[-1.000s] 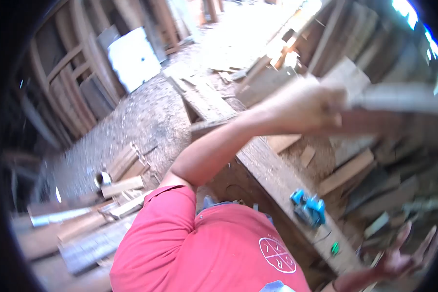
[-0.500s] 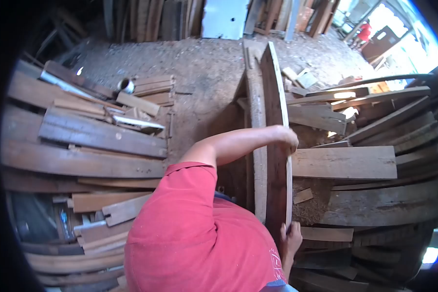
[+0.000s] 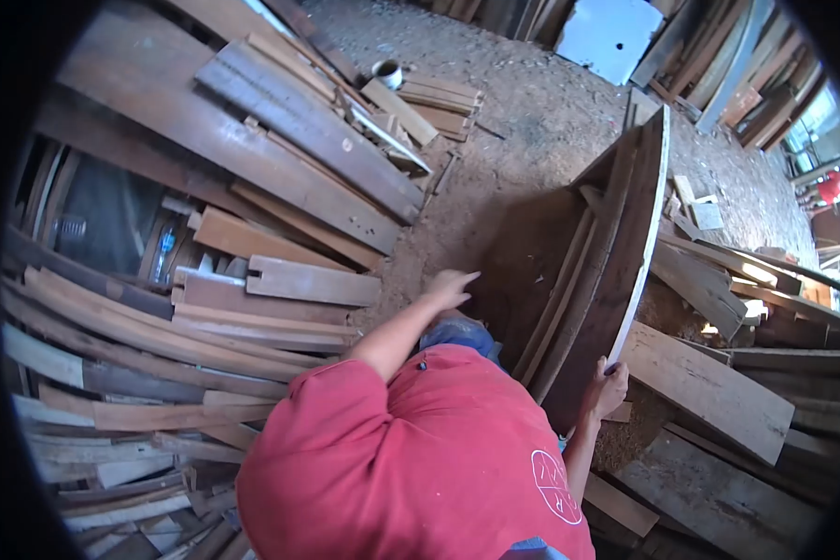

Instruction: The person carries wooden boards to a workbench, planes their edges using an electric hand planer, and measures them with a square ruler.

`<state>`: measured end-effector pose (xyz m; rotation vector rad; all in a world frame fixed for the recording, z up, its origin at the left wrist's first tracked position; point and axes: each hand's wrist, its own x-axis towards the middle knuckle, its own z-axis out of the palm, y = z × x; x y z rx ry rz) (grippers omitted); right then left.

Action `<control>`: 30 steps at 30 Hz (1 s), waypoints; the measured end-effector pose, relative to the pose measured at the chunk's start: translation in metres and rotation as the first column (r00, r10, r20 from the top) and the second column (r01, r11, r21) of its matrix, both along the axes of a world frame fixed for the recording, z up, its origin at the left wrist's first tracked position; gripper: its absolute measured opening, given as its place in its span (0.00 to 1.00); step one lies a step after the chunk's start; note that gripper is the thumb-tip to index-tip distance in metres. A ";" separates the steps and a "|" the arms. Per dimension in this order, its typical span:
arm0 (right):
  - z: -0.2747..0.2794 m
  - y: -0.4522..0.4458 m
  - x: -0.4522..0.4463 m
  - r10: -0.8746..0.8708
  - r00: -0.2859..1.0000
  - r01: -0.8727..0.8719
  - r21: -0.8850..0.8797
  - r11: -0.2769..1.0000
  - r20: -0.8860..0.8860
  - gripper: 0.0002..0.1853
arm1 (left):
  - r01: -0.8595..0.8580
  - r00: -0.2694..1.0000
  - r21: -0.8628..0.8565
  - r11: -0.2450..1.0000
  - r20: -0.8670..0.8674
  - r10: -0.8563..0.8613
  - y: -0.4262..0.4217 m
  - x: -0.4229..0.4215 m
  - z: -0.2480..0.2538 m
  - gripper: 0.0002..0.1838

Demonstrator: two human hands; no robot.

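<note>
A long dark board [image 3: 625, 271] with a pale edge stands on its edge, slanting from upper right towards my body. My right hand [image 3: 611, 387] grips its near part, fingers wrapped round the pale edge. My left hand [image 3: 450, 289] is off the board, in front of my waist, with fingers stretched out and nothing in them. Directly left of the board runs a long wooden beam or bench top [image 3: 593, 266], its near end hidden by my body.
Stacks of planks [image 3: 299, 177] fill the left side, and loose boards [image 3: 709, 387] lie at the right. A pale pipe piece [image 3: 387, 73] lies at the top. Beyond are a white panel [image 3: 607, 39], leaning timber and a person in red [image 3: 829, 187] at far right.
My left hand let go of the board and moved down and left towards my waist. My right hand, spread and free a second ago, now holds the board. The view has turned.
</note>
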<state>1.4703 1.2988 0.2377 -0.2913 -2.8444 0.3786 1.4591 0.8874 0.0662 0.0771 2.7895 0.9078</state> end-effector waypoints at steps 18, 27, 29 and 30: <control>-0.005 0.016 0.037 -0.075 0.964 0.107 -0.117 0.987 0.256 0.20 | -0.703 0.649 0.292 0.649 0.636 0.417 -0.079 0.283 -0.155 0.28; 0.021 -0.003 0.008 -0.219 0.930 0.214 0.050 0.976 0.295 0.30 | -0.373 0.790 -0.009 0.928 0.521 0.323 -0.134 0.176 -0.095 0.27; 0.028 -0.011 -0.005 -0.169 0.972 0.176 -0.026 0.984 0.160 0.39 | -0.218 0.680 -0.142 0.966 0.688 0.254 -0.153 0.160 -0.102 0.25; 0.030 -0.014 -0.015 -0.174 0.971 0.181 -0.028 0.983 0.165 0.39 | -0.212 0.678 -0.146 0.966 0.690 0.253 -0.158 0.146 -0.107 0.25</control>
